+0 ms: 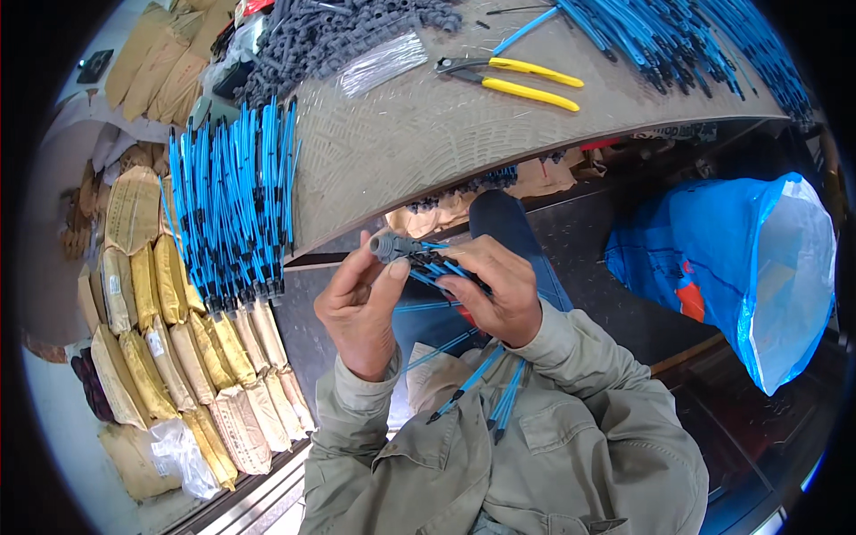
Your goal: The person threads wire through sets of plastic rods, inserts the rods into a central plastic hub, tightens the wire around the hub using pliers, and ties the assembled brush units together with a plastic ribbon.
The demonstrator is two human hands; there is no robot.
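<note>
My left hand (361, 303) pinches a small grey plastic connector (389, 245) between thumb and fingers, just below the table's front edge. My right hand (499, 290) grips a bundle of thin blue wires with black ends (439, 264), whose tips meet the connector. The wires' loose tails (486, 392) hang down over my lap. Both hands are close together, nearly touching, in front of my chest.
A worn table (419, 134) carries yellow-handled pliers (513, 76), a pile of grey connectors (330, 36), a clear packet (383, 62) and blue wire bundles (678, 36). More blue wires (232, 196) hang over its left end above tan sacks (178, 348). A blue plastic bag (749, 259) stands at right.
</note>
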